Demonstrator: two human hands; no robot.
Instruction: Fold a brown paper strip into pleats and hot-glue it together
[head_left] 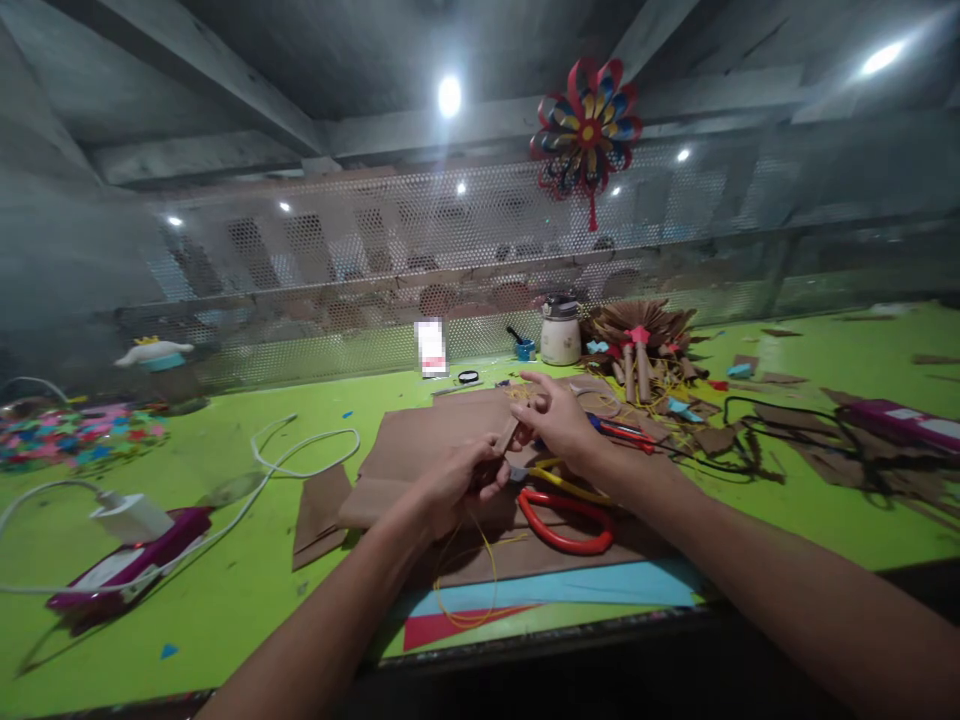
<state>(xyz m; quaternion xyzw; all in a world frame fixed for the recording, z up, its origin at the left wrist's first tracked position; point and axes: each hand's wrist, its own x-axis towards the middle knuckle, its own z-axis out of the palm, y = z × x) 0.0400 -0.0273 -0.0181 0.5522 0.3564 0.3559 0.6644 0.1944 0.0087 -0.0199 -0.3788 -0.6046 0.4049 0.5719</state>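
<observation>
My left hand (476, 470) is closed around a small folded piece of brown paper (509, 434), tilted up to the right. At the upper end of that piece, my right hand (559, 415) pinches with thumb and fingers. A thin yellow string (493, 570) hangs in a loop below my left hand. Both hands are above stacked brown paper sheets (420, 440). Scissors with a thick red handle (566, 540) lie just below my right wrist, and a yellow handle (574, 482) shows beside them; their blades are mostly hidden.
Light blue paper (585, 588) and red paper (442, 632) stick out at the front edge. A purple power strip (184, 530) with a white charger (131, 520) lies left. Behind stand a white jar (561, 335) and pleated brown paper fans (649, 325). Paper scraps and black cable lie right.
</observation>
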